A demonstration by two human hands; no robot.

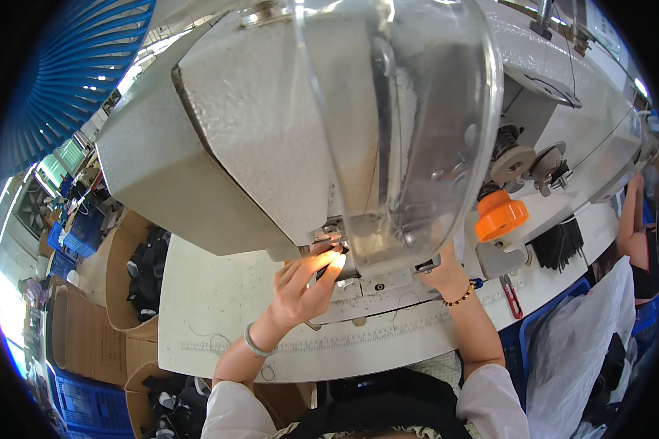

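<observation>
Dark piece (321, 273) pinched between left fingers (309, 265); right fingers (447, 254), cannot tell; cardboard box (118, 252) holds black items (151, 265).

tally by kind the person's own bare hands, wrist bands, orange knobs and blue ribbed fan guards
Bare hands: 2, left hand and right hand
Wrist bands: 2, silver metal bangle and dark beaded bracelet
Orange ridged plastic knob: 1
Blue ribbed fan guard: 1
Total: 6
</observation>
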